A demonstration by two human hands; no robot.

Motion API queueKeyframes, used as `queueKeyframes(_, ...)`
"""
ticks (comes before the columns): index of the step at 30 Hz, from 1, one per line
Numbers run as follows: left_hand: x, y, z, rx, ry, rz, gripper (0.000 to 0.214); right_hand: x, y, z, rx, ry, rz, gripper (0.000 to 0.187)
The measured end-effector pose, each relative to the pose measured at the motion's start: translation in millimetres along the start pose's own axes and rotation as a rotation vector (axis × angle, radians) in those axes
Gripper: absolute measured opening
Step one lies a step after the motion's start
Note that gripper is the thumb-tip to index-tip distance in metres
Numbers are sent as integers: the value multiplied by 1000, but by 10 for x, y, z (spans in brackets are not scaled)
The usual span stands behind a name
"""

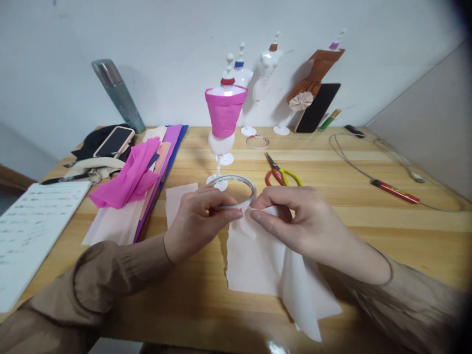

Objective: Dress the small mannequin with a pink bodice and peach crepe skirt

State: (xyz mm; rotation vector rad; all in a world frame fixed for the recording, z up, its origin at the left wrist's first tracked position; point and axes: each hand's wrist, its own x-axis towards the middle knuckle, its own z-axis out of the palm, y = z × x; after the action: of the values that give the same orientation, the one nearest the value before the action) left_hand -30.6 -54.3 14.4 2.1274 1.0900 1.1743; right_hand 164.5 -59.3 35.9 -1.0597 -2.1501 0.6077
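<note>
My left hand (199, 214) is closed on a roll of tape (253, 189), held between thumb and fingers with its ring standing up above them. My right hand (300, 219) is closed too, thumb and forefinger pinched right beside the roll. From that hand hangs a thin, pale pinkish-white sheet of paper (254, 265), folded and draping down over the table front. Whether a strip of tape also sits between the right fingertips I cannot tell. Behind the roll stands a white mini mannequin wrapped in pink crepe paper (225, 113).
Scissors (276, 172) with red and yellow handles lie behind my right hand. A small pale sheet (180, 199) is left of the roll. Coloured papers (127, 177), a phone (115, 141) and a bottle (120, 93) stand or lie left. More mannequins (270, 64) and a cable (354, 167) are behind.
</note>
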Motion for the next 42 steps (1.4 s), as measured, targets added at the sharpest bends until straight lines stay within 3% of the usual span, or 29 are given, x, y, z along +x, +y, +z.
queueKeyframes(42,-15,3,26,39,25,48,13,-22,-13,54,-25,16,32,18)
